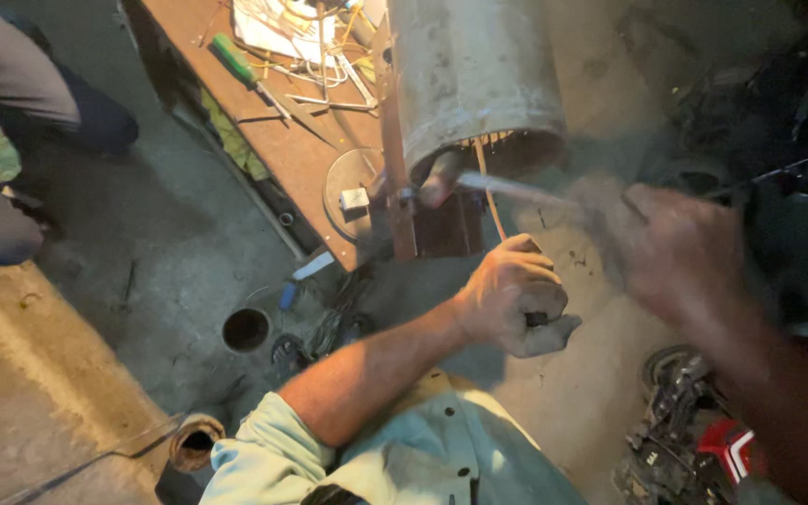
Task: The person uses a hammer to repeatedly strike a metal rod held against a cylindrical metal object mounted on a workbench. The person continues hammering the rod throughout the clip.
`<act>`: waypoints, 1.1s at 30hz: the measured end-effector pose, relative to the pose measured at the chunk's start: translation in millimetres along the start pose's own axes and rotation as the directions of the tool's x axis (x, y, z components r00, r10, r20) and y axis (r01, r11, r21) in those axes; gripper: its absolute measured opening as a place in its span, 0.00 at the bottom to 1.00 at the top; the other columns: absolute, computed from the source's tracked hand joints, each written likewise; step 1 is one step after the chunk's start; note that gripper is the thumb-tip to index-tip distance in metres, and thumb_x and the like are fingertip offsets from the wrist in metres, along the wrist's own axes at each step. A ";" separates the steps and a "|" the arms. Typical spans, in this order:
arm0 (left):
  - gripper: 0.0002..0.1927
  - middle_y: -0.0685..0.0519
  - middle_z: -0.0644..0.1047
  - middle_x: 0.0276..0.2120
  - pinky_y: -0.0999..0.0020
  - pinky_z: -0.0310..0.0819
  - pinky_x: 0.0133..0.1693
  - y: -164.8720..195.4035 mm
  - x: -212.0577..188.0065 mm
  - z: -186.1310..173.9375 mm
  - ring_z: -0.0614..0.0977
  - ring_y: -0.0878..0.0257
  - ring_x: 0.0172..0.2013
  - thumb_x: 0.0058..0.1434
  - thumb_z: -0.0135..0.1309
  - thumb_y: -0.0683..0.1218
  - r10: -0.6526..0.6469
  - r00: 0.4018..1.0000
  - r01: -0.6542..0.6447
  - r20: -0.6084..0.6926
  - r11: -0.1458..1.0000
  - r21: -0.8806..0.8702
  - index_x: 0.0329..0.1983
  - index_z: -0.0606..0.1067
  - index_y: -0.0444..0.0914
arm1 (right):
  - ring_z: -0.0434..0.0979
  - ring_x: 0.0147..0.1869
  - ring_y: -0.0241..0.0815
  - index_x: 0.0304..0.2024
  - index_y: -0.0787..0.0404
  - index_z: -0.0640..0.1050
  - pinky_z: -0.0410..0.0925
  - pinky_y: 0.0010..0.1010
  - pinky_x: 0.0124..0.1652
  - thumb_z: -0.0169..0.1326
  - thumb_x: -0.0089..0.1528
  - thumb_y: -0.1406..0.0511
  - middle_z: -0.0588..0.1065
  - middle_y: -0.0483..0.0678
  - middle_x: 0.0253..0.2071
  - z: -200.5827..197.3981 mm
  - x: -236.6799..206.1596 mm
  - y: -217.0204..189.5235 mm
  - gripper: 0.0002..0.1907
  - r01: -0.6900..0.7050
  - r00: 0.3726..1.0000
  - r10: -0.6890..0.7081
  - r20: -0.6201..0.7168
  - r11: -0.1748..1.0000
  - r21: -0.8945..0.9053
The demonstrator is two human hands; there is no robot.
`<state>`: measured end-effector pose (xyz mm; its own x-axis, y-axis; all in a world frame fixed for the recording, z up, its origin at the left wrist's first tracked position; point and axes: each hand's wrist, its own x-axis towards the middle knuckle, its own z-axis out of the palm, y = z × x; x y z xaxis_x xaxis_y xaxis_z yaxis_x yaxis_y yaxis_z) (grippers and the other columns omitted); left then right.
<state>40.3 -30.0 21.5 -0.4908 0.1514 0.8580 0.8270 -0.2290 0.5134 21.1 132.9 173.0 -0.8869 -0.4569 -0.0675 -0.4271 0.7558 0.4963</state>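
A worker's left hand (513, 295) is clenched around a thin tan strip (490, 192) running into the open end of a large grey metal cylinder (474, 79), at the near end of a brown wooden worktop (287, 140). To the right, the blurred right hand (670, 248) grips a pale rod (516, 189) aimed at the cylinder's rim; a slip could gash knuckles on that edge.
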 end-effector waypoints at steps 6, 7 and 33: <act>0.21 0.57 0.65 0.18 0.59 0.61 0.37 -0.6 0.5 4.6 0.73 0.59 0.25 0.53 0.62 0.48 -0.035 0.999 0.035 0.032 0.999 -0.004 0.16 0.61 0.44 | 0.79 0.29 0.44 0.44 0.49 0.80 0.71 0.38 0.25 0.54 0.69 0.57 0.78 0.43 0.29 -22.5 22.2 -19.6 0.07 -0.017 0.991 0.054 0.125 0.961 -0.277; 0.20 0.58 0.66 0.18 0.59 0.61 0.37 0.4 -1.0 5.9 0.73 0.59 0.25 0.53 0.62 0.48 -0.020 1.000 0.021 0.019 1.000 -0.024 0.16 0.62 0.45 | 0.79 0.29 0.45 0.45 0.49 0.80 0.70 0.38 0.25 0.54 0.68 0.56 0.78 0.44 0.28 -22.9 22.2 -20.0 0.08 -0.013 0.997 0.031 0.069 0.968 -0.249; 0.19 0.57 0.67 0.19 0.59 0.62 0.38 -8.3 -9.5 11.4 0.73 0.58 0.25 0.53 0.62 0.48 -0.073 0.997 0.073 -0.018 0.997 -0.015 0.17 0.63 0.45 | 0.79 0.29 0.48 0.53 0.55 0.80 0.70 0.41 0.27 0.55 0.64 0.60 0.78 0.49 0.32 -23.9 6.7 -5.2 0.16 0.251 0.926 -0.239 -0.292 0.968 0.005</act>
<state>41.3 -18.5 9.0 -0.5549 0.1502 0.8182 0.7847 -0.2322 0.5748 21.5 114.7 190.7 -0.6682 -0.7405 0.0713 -0.6370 0.6190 0.4594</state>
